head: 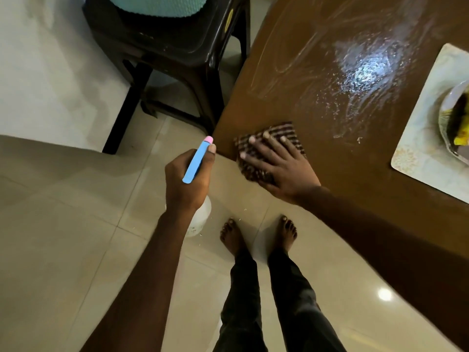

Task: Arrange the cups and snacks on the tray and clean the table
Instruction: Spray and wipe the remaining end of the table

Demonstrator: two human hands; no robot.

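A striped cloth point(278, 137) lies at the near left corner of the brown table point(266, 85), in the middle of the frame, partly over the edge. The right hand point(281, 171) rests flat on it, fingers straight and spread, pressing it to the wood. Above and to the right, a wet, streaky patch point(365, 67) shines on the tabletop. At the right edge of the frame a pale tray point(421, 138) sits on the table with a bowl point(454, 118) on it, cut off by the frame. Just left of the table corner, off the table, the left hand point(186, 184) grips a spray bottle point(195, 163) with a blue head and pink tip, fingers curled round it. A dark chair point(177, 47) stands at upper centre. Bare feet point(232, 235) stand on the tiled floor point(63, 224) below.
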